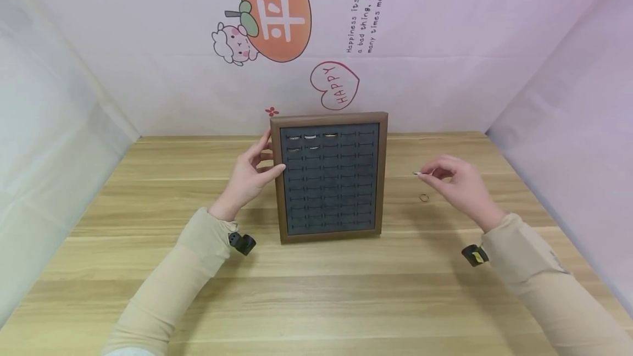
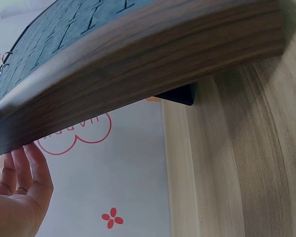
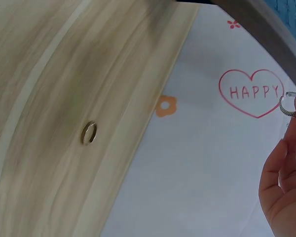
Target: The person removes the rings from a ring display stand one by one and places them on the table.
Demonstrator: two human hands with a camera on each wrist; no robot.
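A ring display board [image 1: 332, 180] with a brown wooden frame and grey slotted padding stands tilted back on the table. My left hand [image 1: 247, 177] grips its left side, thumb on the front and fingers behind the frame [image 2: 103, 74]. Several rings [image 1: 310, 137], silver and gold-coloured, sit in the slots of the top two rows. To the right of the board, my right hand [image 1: 457, 180] pinches a thin silver ring [image 3: 287, 112] with a textured band between thumb and fingertips, above the table. Below that hand a plain gold-coloured ring [image 1: 424, 201] lies on the wood.
The wooden table [image 1: 306, 295] reaches back to a white printed cloth [image 1: 188, 87] with a heart and lettering. Pale cloth walls rise at both sides. A dark support [image 2: 180, 94] shows behind the board.
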